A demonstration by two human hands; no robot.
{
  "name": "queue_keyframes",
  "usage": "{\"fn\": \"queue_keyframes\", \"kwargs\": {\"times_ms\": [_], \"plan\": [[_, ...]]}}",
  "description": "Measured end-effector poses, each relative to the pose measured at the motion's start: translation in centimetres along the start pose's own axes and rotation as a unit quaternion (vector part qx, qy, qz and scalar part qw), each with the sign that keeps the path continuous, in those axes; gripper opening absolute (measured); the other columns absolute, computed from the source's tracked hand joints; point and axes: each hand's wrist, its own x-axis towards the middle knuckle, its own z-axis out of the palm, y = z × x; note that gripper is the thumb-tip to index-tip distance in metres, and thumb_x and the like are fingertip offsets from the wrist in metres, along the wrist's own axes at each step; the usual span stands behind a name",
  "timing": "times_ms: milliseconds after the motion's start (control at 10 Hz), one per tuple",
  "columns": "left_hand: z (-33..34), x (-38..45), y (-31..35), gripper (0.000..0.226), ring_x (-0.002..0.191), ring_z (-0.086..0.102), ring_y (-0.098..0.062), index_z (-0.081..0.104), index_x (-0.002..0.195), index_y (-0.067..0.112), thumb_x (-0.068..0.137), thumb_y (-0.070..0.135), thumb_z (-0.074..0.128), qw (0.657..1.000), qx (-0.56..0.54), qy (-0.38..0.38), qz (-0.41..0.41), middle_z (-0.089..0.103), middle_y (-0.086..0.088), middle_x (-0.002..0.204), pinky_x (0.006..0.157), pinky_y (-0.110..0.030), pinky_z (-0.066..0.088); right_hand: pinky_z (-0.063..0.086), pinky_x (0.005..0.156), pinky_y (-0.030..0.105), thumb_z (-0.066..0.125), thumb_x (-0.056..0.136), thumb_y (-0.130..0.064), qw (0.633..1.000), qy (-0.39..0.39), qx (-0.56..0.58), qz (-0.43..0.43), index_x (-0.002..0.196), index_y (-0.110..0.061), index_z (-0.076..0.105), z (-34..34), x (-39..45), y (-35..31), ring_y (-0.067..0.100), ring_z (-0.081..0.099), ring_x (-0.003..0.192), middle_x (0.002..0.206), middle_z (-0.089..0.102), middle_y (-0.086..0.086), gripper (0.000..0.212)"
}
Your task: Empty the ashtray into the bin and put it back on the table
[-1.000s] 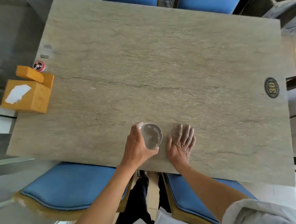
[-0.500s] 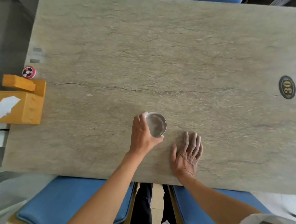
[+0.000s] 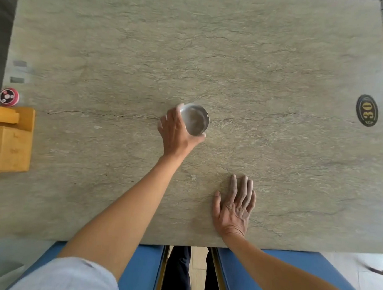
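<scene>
A round metal ashtray [image 3: 195, 120] with a notched rim is near the middle of the grey stone table [image 3: 282, 60]. Its bowl looks empty. My left hand [image 3: 175, 134] grips it from its left side, thumb and fingers around the rim. Whether the ashtray rests on the table or hovers just above it I cannot tell. My right hand [image 3: 236, 204] lies flat on the table near the front edge, palm down, fingers apart, holding nothing. No bin is in view.
A wooden tissue box [image 3: 6, 147] stands at the table's left edge, with a small red and white round call button [image 3: 8, 96] just behind it. A dark oval number plate [image 3: 367, 110] sits at the right edge. Blue chair seats [image 3: 256, 274] stand below the front edge.
My left hand has carried the ashtray away from the front edge toward the middle of the table. My right hand has stayed flat near the front edge.
</scene>
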Motion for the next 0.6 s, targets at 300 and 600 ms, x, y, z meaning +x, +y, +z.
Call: {"fn": "queue_keyframes", "kwargs": {"times_ms": [300,600], "plan": [[0.1,5.2,1.2,0.112,0.132,0.041,-0.031,0.038,0.144,0.025,0.050,0.059,0.087,1.000,-0.002,-0.008,-0.014,0.046,0.001,0.145,0.105,-0.051,0.037,-0.003,0.130,0.049,0.031,0.101,-0.056,1.000,-0.007,0.004,0.004,0.166,-0.021,0.011,0.0,0.1,0.0,0.027,-0.006,0.162,0.175,0.002,0.012,0.076],[0.7,5.2,1.4,0.128,0.138,0.040,-0.031,0.030,0.152,0.021,0.046,0.067,0.085,0.999,-0.003,0.011,-0.033,0.044,-0.001,0.150,0.113,-0.055,0.031,-0.003,0.130,0.048,0.035,0.101,-0.055,1.000,0.014,0.016,-0.006,0.165,-0.021,0.012,-0.1,0.3,0.0,0.027,-0.005,0.162,0.175,0.003,0.012,0.076]]}}
